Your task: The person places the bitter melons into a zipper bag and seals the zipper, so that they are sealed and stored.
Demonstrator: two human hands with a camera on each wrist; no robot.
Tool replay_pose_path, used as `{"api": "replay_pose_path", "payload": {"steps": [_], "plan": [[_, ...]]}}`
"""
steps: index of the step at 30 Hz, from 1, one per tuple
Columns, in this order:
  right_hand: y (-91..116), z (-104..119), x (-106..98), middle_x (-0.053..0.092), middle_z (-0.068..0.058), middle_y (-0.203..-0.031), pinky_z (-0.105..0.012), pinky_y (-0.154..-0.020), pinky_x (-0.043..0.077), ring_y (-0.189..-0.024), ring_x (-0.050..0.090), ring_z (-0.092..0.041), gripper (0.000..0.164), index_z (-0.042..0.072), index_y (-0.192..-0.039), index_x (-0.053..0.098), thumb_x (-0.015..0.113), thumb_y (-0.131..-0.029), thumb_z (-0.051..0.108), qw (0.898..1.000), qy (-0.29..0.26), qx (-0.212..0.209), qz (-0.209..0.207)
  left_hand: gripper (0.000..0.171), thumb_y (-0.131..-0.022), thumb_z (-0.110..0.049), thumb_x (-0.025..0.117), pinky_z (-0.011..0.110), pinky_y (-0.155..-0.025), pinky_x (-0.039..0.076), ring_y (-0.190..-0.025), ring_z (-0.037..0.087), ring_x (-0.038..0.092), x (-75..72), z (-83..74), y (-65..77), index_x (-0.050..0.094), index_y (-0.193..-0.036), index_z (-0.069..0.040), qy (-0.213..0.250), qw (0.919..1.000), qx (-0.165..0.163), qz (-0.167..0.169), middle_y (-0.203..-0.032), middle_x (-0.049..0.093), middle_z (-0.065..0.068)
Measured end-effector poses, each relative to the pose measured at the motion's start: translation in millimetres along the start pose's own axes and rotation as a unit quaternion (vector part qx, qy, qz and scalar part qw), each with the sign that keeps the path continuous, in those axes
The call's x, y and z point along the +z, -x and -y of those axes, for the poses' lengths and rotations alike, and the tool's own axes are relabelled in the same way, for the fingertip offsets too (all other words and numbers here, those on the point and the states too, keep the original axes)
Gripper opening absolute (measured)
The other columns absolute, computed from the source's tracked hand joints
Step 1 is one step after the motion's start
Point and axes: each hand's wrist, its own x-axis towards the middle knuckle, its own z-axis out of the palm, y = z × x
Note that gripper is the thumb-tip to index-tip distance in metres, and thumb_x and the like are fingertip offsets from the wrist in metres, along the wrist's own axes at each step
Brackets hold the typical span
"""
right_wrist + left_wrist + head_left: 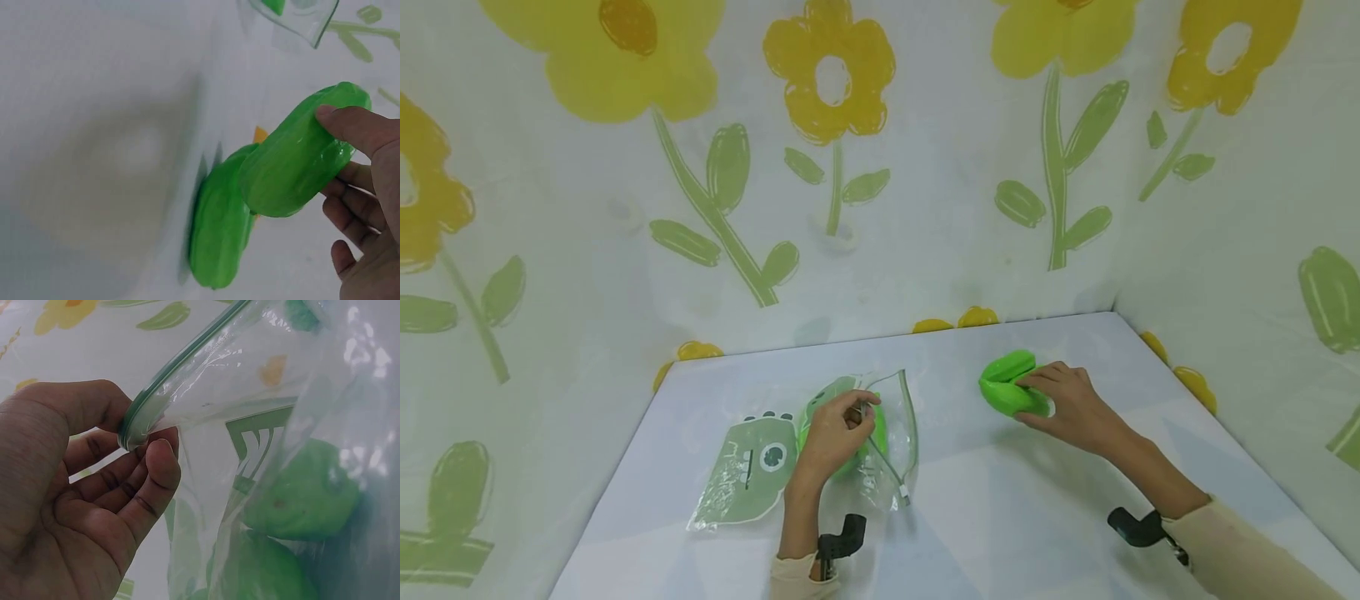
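Observation:
In the head view, my left hand (835, 437) pinches the zip edge of a clear zip bag (912, 417) with a green print. The mouth of this bag gapes to the right. Through its film, the left wrist view shows bright green lumpy things (306, 494) inside. My right hand (1071, 408) grips one green, oblong, ridged toy vegetable (300, 156) between thumb and fingers, tilted and raised off the table. A second green toy vegetable (219, 231) of the same kind lies on the table just behind it.
Left of the open bag lies another zip bag (767, 492) with a green one-eyed monster print, flat on the white table (970, 533). A flower-printed cloth (925, 208) hangs behind and at the sides. Black wrist mounts (842, 542) sit on both forearms.

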Motion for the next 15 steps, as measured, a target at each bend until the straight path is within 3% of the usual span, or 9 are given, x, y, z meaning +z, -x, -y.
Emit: {"api": "replay_pose_path", "payload": {"steps": [7,11,15], "plan": [[-8.1,13.0,1.3,0.069,-0.006,-0.103,-0.046,-0.080,0.038,-0.100,0.059,-0.028,0.042,0.003,-0.111,0.072,0.088,-0.076,0.020,0.992,-0.082,0.085,0.034,0.019,-0.094,-0.009,0.063,0.029,-0.063,0.048,-0.066,0.012,0.055,-0.1,-1.7,-0.5,0.072,-0.107,-0.021,0.000,1.0000,0.000,0.004,-0.078,0.060,-0.006],[-12.1,20.8,2.0,0.067,-0.002,-0.102,-0.049,-0.083,0.048,-0.098,0.058,-0.024,0.046,0.003,-0.116,0.071,0.084,-0.082,0.030,0.975,-0.141,0.155,0.068,0.020,-0.094,-0.009,0.063,0.029,-0.064,0.048,-0.066,0.012,0.056,-0.4,-1.2,-0.2,0.072,-0.107,-0.021,-0.002,1.0000,0.001,0.003,-0.078,0.061,-0.007],[-16.4,29.2,4.4,0.067,0.002,-0.101,-0.043,-0.080,0.052,-0.096,0.060,-0.019,0.053,0.004,-0.119,0.071,0.080,-0.083,0.042,0.958,-0.178,0.211,0.084,0.020,-0.094,-0.009,0.063,0.029,-0.063,0.048,-0.066,0.012,0.057,-0.6,-1.0,0.2,0.072,-0.107,-0.022,0.000,1.0000,0.001,0.003,-0.079,0.061,-0.007]]}}
